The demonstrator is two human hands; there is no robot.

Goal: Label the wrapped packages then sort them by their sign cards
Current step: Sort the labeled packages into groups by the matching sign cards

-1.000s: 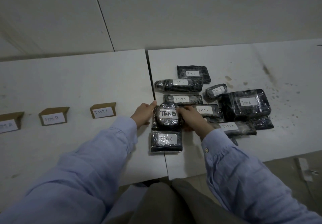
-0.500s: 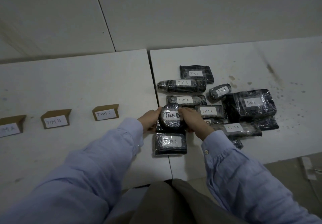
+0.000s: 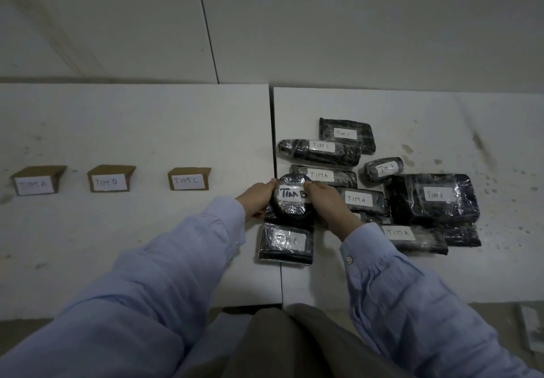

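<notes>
The round package (image 3: 291, 201) labelled TIM B sits atop the pile at the seam of the two counter (image 3: 147, 127) slabs. The left grip (image 3: 257, 201) curls round its left edge and the right grip (image 3: 326, 204) round its right. A TIM C package (image 3: 285, 242) lies just in front of it, and a TIM A package (image 3: 321, 174) just behind. The larger wrapped pile (image 3: 435, 198) is crowded to the right. Three sign cards stand well apart to the left: TIM A card (image 3: 34, 183), TIM B card (image 3: 110, 182) and TIM C card (image 3: 190, 180). A second ago the left thumb only touched the rim; now both grips clasp the package.
</notes>
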